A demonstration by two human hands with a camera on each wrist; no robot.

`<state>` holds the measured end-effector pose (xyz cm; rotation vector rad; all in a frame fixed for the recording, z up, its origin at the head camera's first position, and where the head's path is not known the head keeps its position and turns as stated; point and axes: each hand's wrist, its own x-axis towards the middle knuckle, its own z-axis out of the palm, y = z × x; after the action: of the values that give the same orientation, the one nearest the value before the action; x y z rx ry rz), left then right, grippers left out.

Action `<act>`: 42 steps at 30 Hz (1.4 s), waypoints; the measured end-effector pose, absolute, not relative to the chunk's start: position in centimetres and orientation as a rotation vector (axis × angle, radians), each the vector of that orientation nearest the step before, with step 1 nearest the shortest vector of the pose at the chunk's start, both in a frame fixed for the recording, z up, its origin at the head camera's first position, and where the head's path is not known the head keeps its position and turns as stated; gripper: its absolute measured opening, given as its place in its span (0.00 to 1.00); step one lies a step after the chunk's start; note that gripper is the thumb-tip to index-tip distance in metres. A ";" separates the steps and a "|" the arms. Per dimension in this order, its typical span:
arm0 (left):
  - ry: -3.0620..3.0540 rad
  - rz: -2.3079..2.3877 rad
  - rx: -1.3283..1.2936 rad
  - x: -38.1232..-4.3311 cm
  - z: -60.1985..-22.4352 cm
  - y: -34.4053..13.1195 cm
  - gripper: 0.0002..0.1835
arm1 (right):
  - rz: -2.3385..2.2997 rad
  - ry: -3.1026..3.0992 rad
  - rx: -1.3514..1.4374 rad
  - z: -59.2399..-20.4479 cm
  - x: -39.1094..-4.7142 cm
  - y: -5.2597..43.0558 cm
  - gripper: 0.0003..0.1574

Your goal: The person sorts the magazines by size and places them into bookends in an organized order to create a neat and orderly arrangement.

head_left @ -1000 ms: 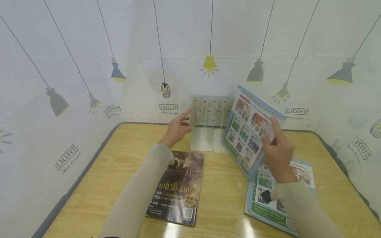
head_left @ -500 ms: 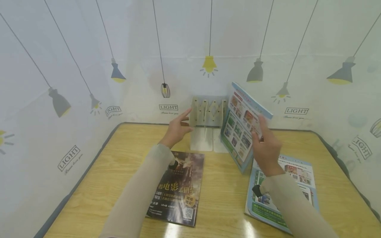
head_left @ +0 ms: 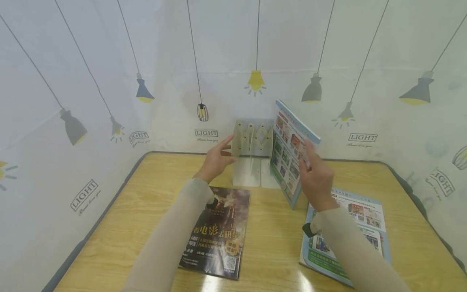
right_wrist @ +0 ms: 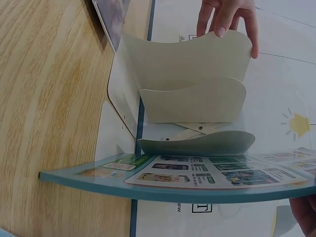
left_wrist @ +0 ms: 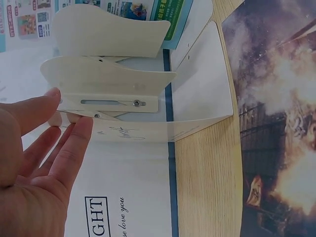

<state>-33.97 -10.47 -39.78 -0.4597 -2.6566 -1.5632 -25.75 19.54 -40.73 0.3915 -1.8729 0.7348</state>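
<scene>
At the table's back stands a cream metal expandable bookend [head_left: 246,172] with upright curved panels and a crisscross linkage. My left hand [head_left: 216,162] pinches the top of its leftmost panel, thumb inside and fingers outside, as the left wrist view shows. With my right hand [head_left: 318,178] I grip a blue-edged book [head_left: 285,156] by its right side, thumb on the printed cover. The book stands upright, slightly tilted, along the outer side of the bookend's rightmost panel [right_wrist: 197,143]. Whether they touch, I cannot tell.
A dark magazine [head_left: 219,231] with yellow lettering lies front left of the bookend, partly under my left forearm. Another blue-edged book [head_left: 365,202] lies at the right, partly covered by my right forearm. A lamp-patterned cloth wall [head_left: 175,81] closes off the wooden table's [head_left: 153,178] back and sides.
My right hand has carried the book leftward, up to the bookend's right side, turning it more edge-on. My left hand has stayed at the leftmost panel.
</scene>
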 end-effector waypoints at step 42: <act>-2.644 -1.460 -0.517 -34.4 -40.3 -10.2 0.45 | 0.715 -1.956 0.686 -40.1 -27.4 17.4 0.45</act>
<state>-34.36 -10.18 -40.26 -0.5173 -2.6441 -1.4604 -27.41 17.44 -40.07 0.6864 -1.9558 0.7149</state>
